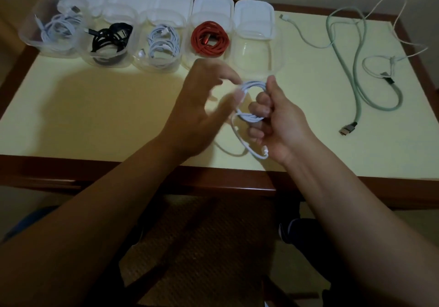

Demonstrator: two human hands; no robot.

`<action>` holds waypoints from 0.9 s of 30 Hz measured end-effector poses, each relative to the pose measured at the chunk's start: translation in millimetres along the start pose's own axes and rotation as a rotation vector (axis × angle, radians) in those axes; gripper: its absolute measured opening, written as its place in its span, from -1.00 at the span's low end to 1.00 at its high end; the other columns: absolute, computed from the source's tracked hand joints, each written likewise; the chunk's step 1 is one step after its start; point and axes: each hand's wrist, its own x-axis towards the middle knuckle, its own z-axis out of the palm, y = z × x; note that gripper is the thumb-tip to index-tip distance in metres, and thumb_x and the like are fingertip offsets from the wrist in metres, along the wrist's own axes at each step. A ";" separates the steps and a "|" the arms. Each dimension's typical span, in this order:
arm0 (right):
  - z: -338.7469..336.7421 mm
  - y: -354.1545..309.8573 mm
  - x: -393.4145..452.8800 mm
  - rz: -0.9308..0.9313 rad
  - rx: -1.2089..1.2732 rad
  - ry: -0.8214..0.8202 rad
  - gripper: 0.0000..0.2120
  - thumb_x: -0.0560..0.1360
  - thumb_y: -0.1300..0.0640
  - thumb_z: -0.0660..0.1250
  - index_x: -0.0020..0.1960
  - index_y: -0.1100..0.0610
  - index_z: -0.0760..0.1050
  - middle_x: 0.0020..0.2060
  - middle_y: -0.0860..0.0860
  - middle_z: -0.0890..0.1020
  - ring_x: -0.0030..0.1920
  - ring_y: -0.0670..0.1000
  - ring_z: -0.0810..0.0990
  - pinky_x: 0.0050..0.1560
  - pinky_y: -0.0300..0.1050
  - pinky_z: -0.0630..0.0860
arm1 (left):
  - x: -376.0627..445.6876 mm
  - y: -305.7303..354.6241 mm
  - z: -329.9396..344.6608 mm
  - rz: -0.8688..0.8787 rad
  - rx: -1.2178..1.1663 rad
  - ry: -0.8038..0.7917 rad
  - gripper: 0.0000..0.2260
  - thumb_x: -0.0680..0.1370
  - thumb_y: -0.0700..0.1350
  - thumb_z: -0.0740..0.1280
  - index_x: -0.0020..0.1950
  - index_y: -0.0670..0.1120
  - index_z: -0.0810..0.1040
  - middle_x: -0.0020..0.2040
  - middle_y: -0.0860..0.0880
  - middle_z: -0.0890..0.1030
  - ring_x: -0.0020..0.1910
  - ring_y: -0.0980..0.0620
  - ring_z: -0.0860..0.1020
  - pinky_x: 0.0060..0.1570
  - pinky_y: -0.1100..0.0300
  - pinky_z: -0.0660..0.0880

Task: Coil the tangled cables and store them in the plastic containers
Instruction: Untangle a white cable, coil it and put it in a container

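My right hand grips a coiled white cable above the table's front middle, fingers curled through the loops. A loose tail with a plug hangs below that hand. My left hand is blurred beside the coil, its fingertips pinching the coil's left side. Five clear plastic containers stand in a row at the back. The rightmost container holds nothing. The others hold a white cable, a black cable, a white cable and a red cable.
White lids lie behind the containers. At the right of the yellow table, a tangle of a pale green cable and thin white cables lies loose. The table's brown front edge is near my arms.
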 end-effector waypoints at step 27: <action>-14.2 -19.8 5.8 0.206 0.033 -0.269 -0.54 0.68 -0.13 0.17 -0.36 0.00 0.34 -0.53 -0.11 0.22 -0.47 -0.07 -0.05 -0.54 -0.25 0.04 | 11.2 -9.8 -3.7 -1.020 -0.850 -0.027 -0.76 0.71 -0.14 0.14 -0.04 -0.16 0.54 -0.41 0.06 0.19 -0.52 0.15 0.11 -0.56 0.31 0.09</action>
